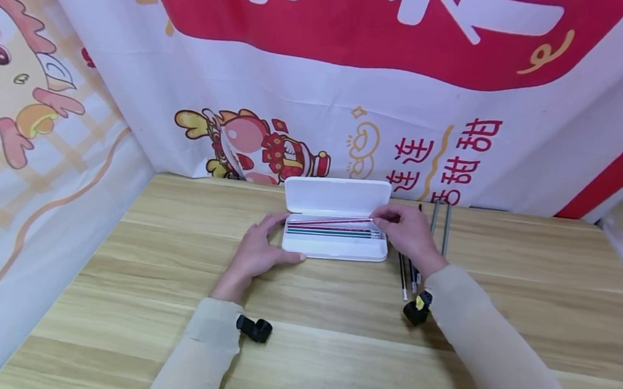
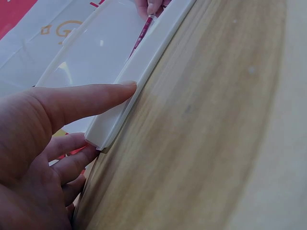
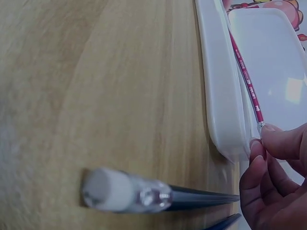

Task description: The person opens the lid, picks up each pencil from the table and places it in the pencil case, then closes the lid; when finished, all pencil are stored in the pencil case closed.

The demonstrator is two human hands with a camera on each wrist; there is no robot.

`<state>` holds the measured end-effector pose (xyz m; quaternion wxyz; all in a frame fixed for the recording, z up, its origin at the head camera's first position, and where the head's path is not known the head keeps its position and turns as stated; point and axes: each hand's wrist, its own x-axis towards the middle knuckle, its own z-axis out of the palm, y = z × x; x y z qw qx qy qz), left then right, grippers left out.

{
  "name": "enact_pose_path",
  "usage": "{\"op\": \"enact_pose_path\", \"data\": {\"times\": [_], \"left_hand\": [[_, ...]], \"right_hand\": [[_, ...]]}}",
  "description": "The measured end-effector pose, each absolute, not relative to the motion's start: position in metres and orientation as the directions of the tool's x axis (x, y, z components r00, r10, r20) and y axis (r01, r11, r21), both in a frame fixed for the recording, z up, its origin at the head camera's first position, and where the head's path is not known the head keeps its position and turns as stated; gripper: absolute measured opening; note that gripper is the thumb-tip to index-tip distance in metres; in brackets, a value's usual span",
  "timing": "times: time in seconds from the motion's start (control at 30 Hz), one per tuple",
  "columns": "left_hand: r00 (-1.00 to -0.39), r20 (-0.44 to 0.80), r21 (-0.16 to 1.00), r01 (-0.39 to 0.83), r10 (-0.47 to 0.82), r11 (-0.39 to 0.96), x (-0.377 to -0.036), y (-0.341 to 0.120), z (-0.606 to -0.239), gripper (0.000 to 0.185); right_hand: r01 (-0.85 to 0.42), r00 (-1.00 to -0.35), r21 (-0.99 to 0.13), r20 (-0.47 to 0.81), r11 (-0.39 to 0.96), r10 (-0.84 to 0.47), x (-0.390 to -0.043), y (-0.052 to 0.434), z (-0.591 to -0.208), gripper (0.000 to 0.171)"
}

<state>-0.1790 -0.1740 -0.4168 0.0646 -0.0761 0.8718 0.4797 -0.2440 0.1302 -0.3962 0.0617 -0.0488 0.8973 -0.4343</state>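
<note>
A white pencil case lies on the table with its lid raised at the back. Inside are several pencils, teal and dark red, side by side. My left hand holds the case's left end, thumb along the front wall and the other fingers at the end. Between thumb and fingertips my right hand pinches a red pencil by its eraser end. That pencil slants over the case, its far end low at the left. The right-hand fingers hide the eraser.
Right of the case, partly under the right hand, lie several dark pencils with white erasers. Two grey sticks lie beside them, toward the back. A printed cloth hangs behind the wooden table.
</note>
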Motion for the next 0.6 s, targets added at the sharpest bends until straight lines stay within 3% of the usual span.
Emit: {"op": "enact_pose_path", "data": {"times": [0.6], "left_hand": [[-0.977, -0.198, 0.821, -0.208, -0.077, 0.531, -0.1785, -0.173, -0.4152, 0.092]], "right_hand": [[-0.083, -0.991, -0.737, -0.008, 0.671, -0.131, -0.2447, 0.1302, -0.4048, 0.017]]}}
